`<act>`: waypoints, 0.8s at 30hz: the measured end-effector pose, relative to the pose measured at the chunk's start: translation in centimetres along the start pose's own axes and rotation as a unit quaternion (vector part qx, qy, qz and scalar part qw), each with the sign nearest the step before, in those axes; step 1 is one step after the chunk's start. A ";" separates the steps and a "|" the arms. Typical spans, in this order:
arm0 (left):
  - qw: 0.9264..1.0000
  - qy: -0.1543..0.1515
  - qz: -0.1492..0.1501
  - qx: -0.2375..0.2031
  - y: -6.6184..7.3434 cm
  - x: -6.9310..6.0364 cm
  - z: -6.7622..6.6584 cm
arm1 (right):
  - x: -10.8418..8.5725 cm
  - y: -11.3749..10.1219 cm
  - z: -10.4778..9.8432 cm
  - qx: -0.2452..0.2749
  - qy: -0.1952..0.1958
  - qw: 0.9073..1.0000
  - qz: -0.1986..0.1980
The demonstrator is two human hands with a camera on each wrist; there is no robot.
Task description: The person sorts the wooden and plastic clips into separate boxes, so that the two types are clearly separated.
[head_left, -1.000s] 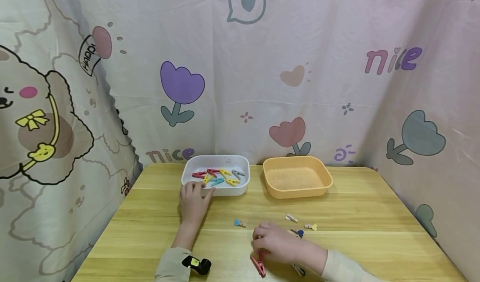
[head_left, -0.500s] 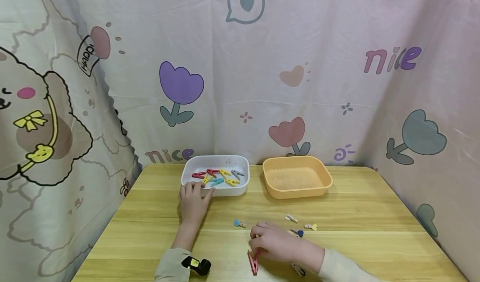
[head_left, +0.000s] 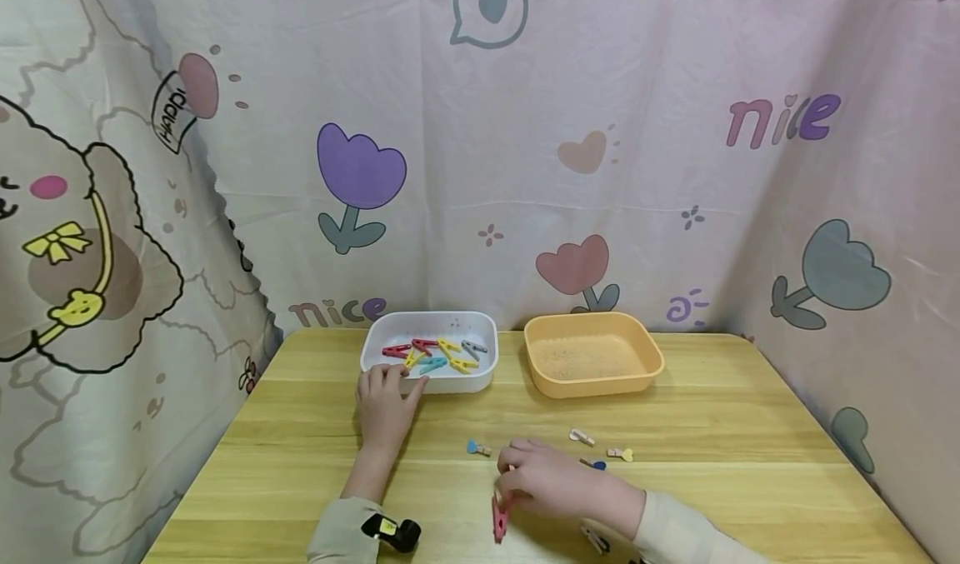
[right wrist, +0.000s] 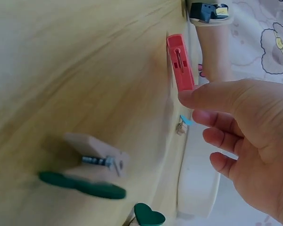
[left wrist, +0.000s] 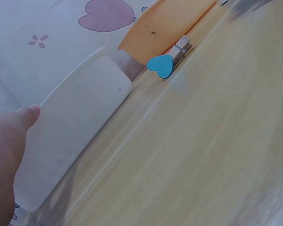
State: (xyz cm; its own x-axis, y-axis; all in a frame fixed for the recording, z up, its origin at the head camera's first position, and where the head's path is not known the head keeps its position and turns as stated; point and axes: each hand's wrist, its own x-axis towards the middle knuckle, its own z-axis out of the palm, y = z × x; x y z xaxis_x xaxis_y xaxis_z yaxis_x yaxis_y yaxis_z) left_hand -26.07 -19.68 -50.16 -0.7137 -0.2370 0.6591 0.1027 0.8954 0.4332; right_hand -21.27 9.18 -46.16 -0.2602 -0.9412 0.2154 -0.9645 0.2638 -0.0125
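Observation:
A red clothespin (head_left: 500, 521) is pinched by one end between the thumb and fingers of my right hand (head_left: 558, 482), low over the front middle of the table. In the right wrist view my thumb presses the near end of that clothespin (right wrist: 180, 61), and its far end points away. My left hand (head_left: 386, 410) rests on the front left rim of a white plastic tray (head_left: 457, 382), thumb spread from the fingers. Inside the tray lie several plastic clothespins (head_left: 433, 365) in red, yellow, blue and grey.
A yellow-orange tray (head_left: 596, 387) stands right of the white one. Small wooden clips lie on the table: one with a blue heart (head_left: 477, 447), one white (head_left: 581, 437), one yellow (head_left: 620, 454), one dark blue (head_left: 595, 465). A dark-topped clip (head_left: 596, 539) lies beside the right forearm.
My right hand has shifted slightly left with the red clothespin, which has swung more upright in the head view. The left hand stays on the white tray.

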 end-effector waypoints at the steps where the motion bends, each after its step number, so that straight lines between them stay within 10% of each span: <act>1: 1.000 0.001 0.001 0.000 0.0 0.0 0.0 | 0.1 0.0 0.0 0.002 0.000 1.000 0.000; 24: 1.000 0.006 0.001 -0.005 0.0 0.0 0.0 | 2.7 2.7 -3.2 -0.065 0.068 0.996 0.008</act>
State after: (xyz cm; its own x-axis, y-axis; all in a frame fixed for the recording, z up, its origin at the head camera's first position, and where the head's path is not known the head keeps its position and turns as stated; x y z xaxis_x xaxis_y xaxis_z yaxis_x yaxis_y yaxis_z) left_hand -26.04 -19.72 -50.18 -0.7053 -0.2403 0.6670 0.1104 0.8921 0.4381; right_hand -24.41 8.07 -42.46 -0.2586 -0.9014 0.3472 -0.9440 0.3120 0.1070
